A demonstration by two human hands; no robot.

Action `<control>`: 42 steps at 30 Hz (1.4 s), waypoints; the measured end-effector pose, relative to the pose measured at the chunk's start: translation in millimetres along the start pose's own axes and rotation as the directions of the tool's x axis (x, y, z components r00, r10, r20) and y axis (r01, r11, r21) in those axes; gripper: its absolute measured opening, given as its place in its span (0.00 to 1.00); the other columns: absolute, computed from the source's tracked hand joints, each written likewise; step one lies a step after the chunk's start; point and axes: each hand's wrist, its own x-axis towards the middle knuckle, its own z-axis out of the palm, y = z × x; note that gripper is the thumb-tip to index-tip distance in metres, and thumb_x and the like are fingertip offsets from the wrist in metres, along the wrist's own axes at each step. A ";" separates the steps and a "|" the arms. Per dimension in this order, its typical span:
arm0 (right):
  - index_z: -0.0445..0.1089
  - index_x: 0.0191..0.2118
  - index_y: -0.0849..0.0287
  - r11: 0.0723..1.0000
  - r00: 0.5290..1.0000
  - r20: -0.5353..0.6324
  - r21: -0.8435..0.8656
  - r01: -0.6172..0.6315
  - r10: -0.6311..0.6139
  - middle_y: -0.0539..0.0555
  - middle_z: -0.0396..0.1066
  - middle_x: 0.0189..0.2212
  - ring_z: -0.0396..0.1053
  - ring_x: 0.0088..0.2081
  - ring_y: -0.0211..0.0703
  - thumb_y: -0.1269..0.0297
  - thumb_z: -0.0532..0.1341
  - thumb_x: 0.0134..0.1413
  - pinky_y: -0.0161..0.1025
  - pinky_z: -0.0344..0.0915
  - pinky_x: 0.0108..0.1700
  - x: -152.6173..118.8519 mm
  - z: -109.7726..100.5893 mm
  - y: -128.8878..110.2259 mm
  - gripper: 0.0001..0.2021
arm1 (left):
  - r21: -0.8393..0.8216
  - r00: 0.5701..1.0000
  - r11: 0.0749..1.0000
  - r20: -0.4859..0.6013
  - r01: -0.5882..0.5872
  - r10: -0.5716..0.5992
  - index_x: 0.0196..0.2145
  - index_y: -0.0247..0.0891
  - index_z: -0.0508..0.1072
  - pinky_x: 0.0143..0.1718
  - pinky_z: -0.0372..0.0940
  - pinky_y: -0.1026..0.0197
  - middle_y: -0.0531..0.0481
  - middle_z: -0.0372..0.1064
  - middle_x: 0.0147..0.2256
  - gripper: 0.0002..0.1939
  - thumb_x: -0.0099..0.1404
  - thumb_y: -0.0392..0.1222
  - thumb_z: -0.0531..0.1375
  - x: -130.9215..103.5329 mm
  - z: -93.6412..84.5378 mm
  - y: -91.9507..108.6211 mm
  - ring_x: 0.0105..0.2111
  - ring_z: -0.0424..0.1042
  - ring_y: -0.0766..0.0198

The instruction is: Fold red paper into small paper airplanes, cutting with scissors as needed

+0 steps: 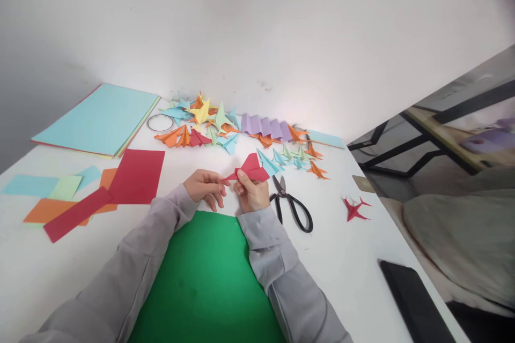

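Observation:
A folded red paper plane (254, 167) is held above the table, just beyond the green mat. My right hand (252, 191) is closed on its body, the thumb on top. My left hand (206, 187) pinches the plane's narrow pointed end between thumb and forefinger, its other fingers loosely spread. Black-handled scissors (290, 203) lie partly open on the table, right of my right hand. Farther right lies a small red folded plane (355, 209).
Folded paper planes (201, 112) are heaped along the wall, beside a purple pleated paper (265, 127). Large blue sheets (96, 118) and red paper (139, 177) lie left. A black object (414, 300) sits near the right edge of the white table (333, 268).

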 end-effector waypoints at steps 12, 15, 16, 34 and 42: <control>0.65 0.17 0.62 0.971 0.992 0.106 -0.220 0.089 -0.067 0.44 0.59 0.09 0.54 0.12 0.30 0.60 0.66 0.39 0.32 0.49 0.15 -1.7 -7.2 4.2 0.14 | 0.131 0.999 0.991 -0.036 -0.019 0.024 0.21 0.30 0.69 0.12 0.63 0.66 0.51 0.64 0.12 0.21 0.44 0.54 0.65 0.9 3.7 -3.2 0.13 0.68 0.63; 0.65 0.17 0.62 0.974 0.994 0.093 -0.209 0.082 -0.064 0.45 0.59 0.09 0.53 0.12 0.30 0.59 0.66 0.38 0.32 0.49 0.15 -2.5 -5.3 4.2 0.14 | 0.129 1.000 0.991 -0.019 0.017 -0.014 0.23 0.30 0.69 0.11 0.61 0.67 0.50 0.65 0.12 0.22 0.44 0.55 0.65 -1.1 2.4 -2.1 0.12 0.68 0.62; 0.65 0.17 0.62 0.977 0.994 0.085 -0.198 0.081 -0.065 0.44 0.59 0.09 0.53 0.12 0.30 0.59 0.67 0.38 0.32 0.49 0.15 -2.6 -4.6 4.1 0.14 | 0.123 1.000 0.992 -0.016 0.028 -0.027 0.23 0.30 0.68 0.11 0.60 0.67 0.50 0.65 0.12 0.23 0.43 0.56 0.65 -1.6 2.0 -1.9 0.12 0.68 0.62; 0.65 0.15 0.62 0.981 0.977 0.208 -0.192 0.005 0.035 0.47 0.61 0.09 0.58 0.14 0.33 0.59 0.65 0.41 0.33 0.53 0.17 -7.3 -2.1 9.0 0.15 | 0.156 0.941 0.965 -0.235 -0.209 0.242 0.18 0.31 0.71 0.13 0.63 0.69 0.52 0.68 0.14 0.14 0.36 0.41 0.70 4.9 11.4 -5.7 0.14 0.65 0.70; 0.69 0.15 0.63 0.980 0.954 0.236 -0.124 -0.157 0.183 0.53 0.67 0.11 0.60 0.12 0.34 0.45 0.60 0.42 0.32 0.56 0.14 -5.5 -0.1 -0.2 0.23 | 0.055 0.947 0.985 -0.271 -0.161 0.170 0.14 0.31 0.66 0.14 0.64 0.67 0.51 0.66 0.12 0.19 0.33 0.45 0.71 7.7 5.8 -7.9 0.13 0.65 0.69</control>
